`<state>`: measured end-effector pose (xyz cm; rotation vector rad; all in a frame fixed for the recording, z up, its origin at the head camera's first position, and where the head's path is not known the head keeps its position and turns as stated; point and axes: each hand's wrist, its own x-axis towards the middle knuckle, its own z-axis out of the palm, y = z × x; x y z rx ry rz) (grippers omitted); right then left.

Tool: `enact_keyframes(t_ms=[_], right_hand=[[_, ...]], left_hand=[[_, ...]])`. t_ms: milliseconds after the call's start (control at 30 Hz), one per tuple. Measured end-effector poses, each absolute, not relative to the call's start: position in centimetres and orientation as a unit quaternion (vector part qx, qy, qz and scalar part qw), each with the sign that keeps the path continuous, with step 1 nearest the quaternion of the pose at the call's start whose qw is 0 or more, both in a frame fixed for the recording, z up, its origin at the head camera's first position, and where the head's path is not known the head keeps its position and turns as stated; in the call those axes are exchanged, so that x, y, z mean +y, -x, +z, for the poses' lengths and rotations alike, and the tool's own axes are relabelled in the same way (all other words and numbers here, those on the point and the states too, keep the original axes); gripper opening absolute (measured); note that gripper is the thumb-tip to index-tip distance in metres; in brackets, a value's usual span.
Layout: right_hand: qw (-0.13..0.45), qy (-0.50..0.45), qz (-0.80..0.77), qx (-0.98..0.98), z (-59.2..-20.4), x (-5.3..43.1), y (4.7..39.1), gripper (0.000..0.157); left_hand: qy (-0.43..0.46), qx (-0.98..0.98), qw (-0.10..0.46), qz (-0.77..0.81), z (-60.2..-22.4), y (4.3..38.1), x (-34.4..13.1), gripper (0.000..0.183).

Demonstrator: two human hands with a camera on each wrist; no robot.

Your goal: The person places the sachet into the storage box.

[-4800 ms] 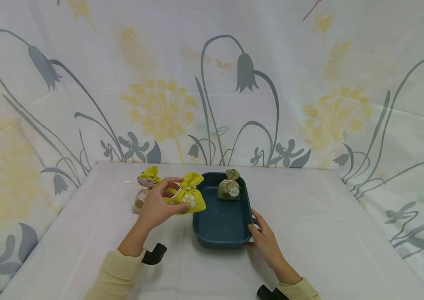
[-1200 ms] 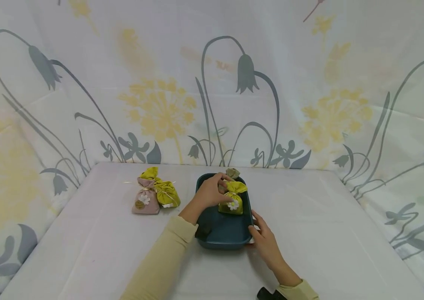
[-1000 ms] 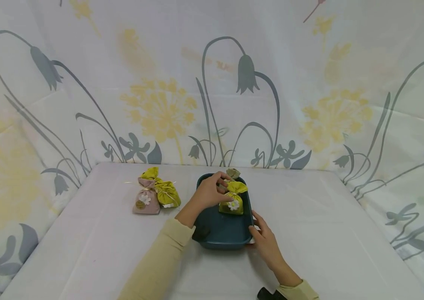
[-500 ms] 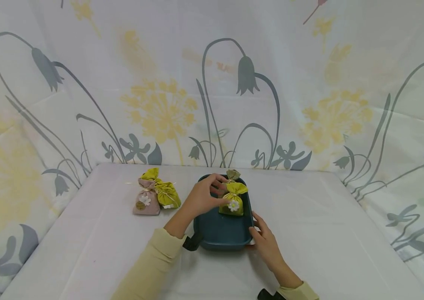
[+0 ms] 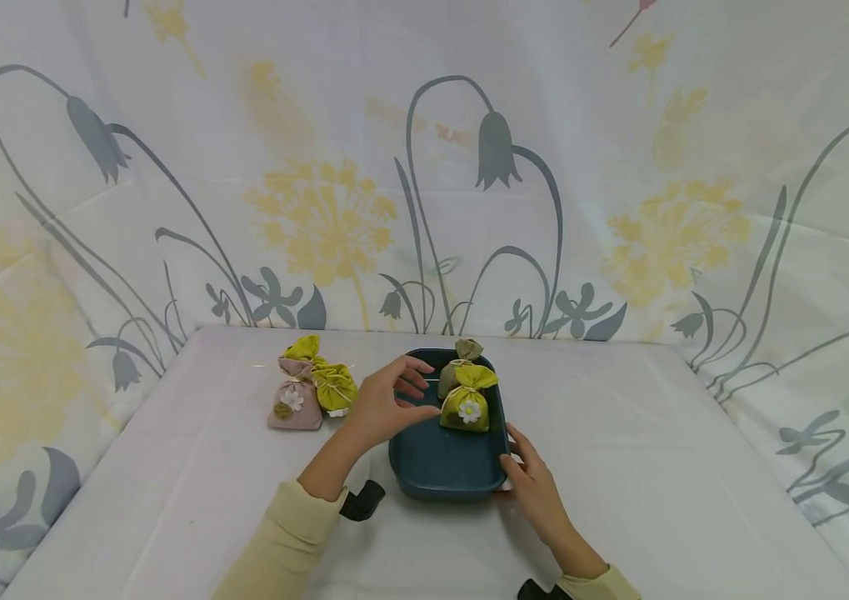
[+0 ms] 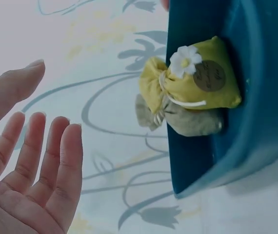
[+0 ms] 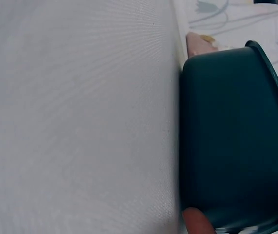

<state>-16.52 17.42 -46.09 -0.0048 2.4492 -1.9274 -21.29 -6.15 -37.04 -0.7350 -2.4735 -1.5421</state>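
Note:
A yellow drawstring pouch [image 5: 465,410] with a white flower and a round brown label stands in a dark blue tub [image 5: 442,471]. Behind it leans an olive drawstring pouch [image 6: 197,122], partly covered in the head view. Just left of these pouches, over the tub's left rim, is my left hand [image 5: 387,404], its fingers spread and slightly bent around nothing; the left wrist view shows the bare palm. My right hand [image 5: 532,479] holds the tub's right side, the thumb at the rim and a fingertip [image 7: 197,222] low on the wall.
Left of the tub, a pink drawstring pouch [image 5: 295,407] with a flower lies against yellow pouches [image 5: 334,387] on the white tabletop [image 5: 641,467]. A flower-printed cloth [image 5: 319,217] hangs behind the table. Black wrist cameras [image 5: 362,500] sit at both cuffs.
The left hand carried the yellow pouch from the left into the tub, set it before the olive one, let go and drew back left. The right hand kept its place.

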Motion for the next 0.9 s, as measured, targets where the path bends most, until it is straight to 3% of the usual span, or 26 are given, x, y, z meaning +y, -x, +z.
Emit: enact_keyframes(t_ms=[667,900], right_hand=[[0.011,0.001,-0.614,0.789,-46.1,17.3,16.4,0.048],[0.014,-0.002,-0.617,0.787,-46.2,17.3,16.5,0.048]], left_hand=[[0.106,-0.824,0.086,-0.549,-39.6,19.1,-11.7,0.044],[0.093,-0.829,0.126,-0.538,-40.7,18.3,-14.5,0.044]])
